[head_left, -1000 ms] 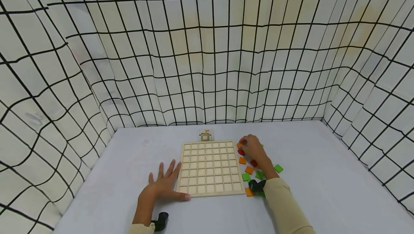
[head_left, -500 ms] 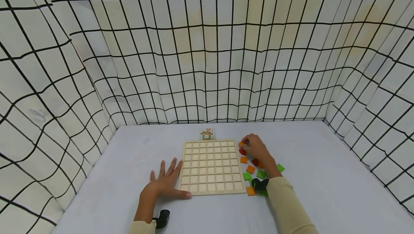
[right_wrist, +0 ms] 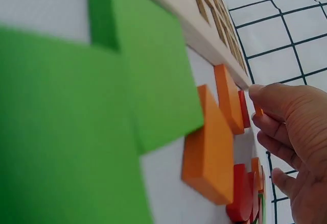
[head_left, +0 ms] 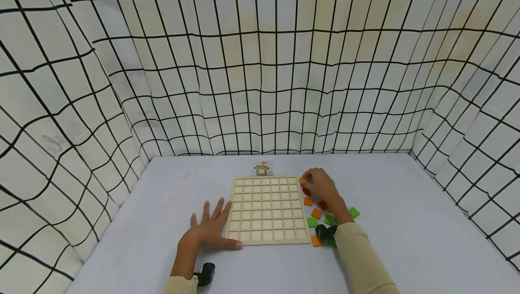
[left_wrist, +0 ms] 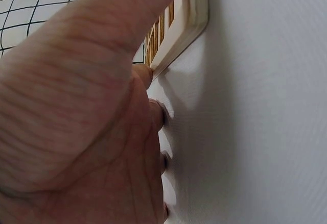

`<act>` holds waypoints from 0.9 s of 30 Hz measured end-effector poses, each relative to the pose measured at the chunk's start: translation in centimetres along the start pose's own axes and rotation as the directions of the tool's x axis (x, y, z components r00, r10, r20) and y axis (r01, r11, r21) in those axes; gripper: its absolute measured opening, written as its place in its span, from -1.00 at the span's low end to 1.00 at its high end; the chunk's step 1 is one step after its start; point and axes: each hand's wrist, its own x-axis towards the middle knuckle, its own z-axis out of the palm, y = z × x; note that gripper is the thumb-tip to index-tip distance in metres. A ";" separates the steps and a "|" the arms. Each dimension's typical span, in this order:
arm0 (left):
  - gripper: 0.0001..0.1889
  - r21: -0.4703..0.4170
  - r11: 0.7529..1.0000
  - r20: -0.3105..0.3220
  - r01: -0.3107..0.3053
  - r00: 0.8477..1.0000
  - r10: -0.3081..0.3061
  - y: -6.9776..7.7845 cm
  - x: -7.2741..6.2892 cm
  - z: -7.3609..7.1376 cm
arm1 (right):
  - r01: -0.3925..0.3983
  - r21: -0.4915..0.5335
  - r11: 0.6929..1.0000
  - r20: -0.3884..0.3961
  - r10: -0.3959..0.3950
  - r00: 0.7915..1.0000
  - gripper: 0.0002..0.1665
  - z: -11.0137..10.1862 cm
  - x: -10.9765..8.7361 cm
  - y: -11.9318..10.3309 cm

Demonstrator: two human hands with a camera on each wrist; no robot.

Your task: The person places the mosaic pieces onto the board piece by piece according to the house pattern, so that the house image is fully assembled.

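Note:
A wooden grid board (head_left: 268, 242) lies on the white table in the head view. My left hand (head_left: 207, 231) spreads its fingers at the board's left edge, with the thumb by the near left corner. In the left wrist view the palm of that hand (left_wrist: 87, 132) stands beside the board's corner (left_wrist: 196, 15). Off the board's far right corner, my right hand (head_left: 322, 185) pinches an orange tile (right_wrist: 258, 109) between thumb and fingers. A red piece (head_left: 306, 191) lies just below these fingertips. Part of the held tile is hidden by the fingers.
Right of the board lie several loose pieces, among them an orange tile (head_left: 316, 213), a green tile (head_left: 354, 212) and a dark red piece (head_left: 322, 205). A small pattern card (head_left: 262, 168) sits behind the board. Black netting over white cloth surrounds the table.
The head view has shifted slightly, so the scene sits a little farther right. Both hands keep nearly the same places beside the board.

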 end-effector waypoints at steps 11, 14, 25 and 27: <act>0.36 0.005 1.000 -0.006 -0.004 1.000 0.004 0.4 -0.3 -0.3 | 0.087 0.003 0.996 0.018 -0.087 0.996 -0.73 0.9 1.2 -1.6; 0.36 0.004 1.000 -0.008 -0.002 1.000 0.002 0.4 -0.3 -0.3 | 0.106 -0.020 0.994 0.038 -0.105 0.994 -0.73 1.3 1.7 -2.3; 0.34 0.005 1.000 -0.014 -0.007 1.000 0.008 0.7 -0.7 -0.5 | 0.158 -0.008 0.987 0.056 -0.158 0.986 -0.77 2.8 1.9 -4.6; 0.34 0.003 1.000 -0.014 -0.007 1.000 0.007 0.7 -0.7 -0.4 | 0.175 0.003 0.985 0.055 -0.175 0.983 -0.78 2.8 1.9 -5.0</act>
